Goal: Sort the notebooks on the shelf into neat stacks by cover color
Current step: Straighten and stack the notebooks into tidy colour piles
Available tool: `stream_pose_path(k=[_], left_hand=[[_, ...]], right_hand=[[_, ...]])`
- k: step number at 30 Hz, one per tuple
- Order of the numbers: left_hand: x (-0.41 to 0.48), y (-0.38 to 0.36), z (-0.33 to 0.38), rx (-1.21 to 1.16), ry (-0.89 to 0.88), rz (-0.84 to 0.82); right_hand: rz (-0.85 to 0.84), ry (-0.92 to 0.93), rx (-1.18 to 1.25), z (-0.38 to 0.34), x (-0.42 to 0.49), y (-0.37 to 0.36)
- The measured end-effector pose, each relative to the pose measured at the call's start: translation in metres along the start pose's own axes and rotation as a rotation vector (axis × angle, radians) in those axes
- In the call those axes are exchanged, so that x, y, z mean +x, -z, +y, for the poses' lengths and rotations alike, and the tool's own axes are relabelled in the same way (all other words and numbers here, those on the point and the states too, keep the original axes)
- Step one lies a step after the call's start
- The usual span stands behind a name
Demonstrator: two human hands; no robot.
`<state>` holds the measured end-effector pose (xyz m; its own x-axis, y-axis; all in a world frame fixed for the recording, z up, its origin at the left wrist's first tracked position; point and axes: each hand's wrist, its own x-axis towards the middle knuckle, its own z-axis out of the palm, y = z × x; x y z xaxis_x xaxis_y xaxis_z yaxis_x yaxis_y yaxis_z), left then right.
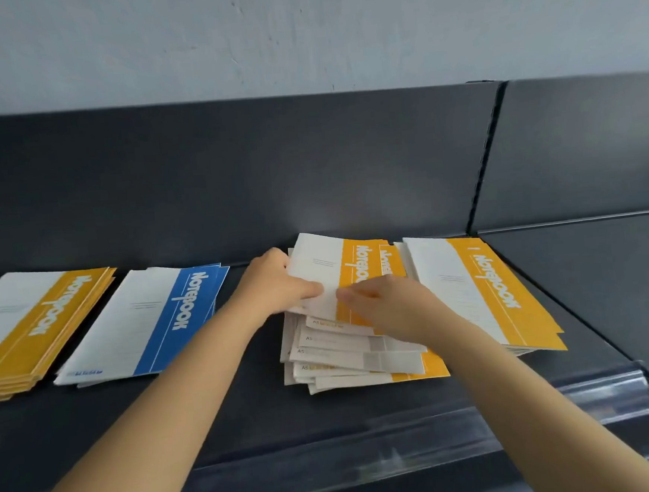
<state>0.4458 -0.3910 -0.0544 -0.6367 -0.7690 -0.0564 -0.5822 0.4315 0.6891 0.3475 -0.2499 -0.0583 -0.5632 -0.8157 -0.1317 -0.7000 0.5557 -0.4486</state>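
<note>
A messy pile of notebooks (347, 356) lies fanned out in the middle of the dark shelf (226, 405). On top of it sits a yellow-and-white notebook (326, 263), slightly raised at its near edge. My left hand (275, 284) grips that notebook's left edge, thumb on the cover. My right hand (389, 302) pinches its near edge from the right. A neat yellow stack (30, 327) lies at the far left, a blue stack (146, 322) beside it, and another yellow stack (485, 291) to the right of the pile.
The shelf's dark back panel (270, 172) rises right behind the notebooks. A clear plastic price rail (409, 449) runs along the front edge. A vertical joint (486, 155) separates a neighbouring shelf section (597, 282) on the right.
</note>
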Motion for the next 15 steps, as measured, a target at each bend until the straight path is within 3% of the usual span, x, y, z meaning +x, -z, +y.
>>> stream_pose_path(k=[4, 7, 9, 15], left_hand=[[0.007, 0.007, -0.009, -0.278, 0.091, -0.106], [0.009, 0.004, -0.014, -0.399, 0.078, -0.122], [0.008, 0.0, -0.015, -0.369, 0.061, -0.148], [0.01, 0.003, -0.018, -0.333, 0.036, -0.171]], right_hand=[[0.104, -0.057, 0.347, 0.012, 0.001, 0.012], [0.146, -0.113, 0.356, 0.016, 0.0, 0.01], [0.15, -0.121, 0.348, 0.015, -0.001, 0.006], [0.227, -0.19, 0.751, 0.008, 0.003, 0.011]])
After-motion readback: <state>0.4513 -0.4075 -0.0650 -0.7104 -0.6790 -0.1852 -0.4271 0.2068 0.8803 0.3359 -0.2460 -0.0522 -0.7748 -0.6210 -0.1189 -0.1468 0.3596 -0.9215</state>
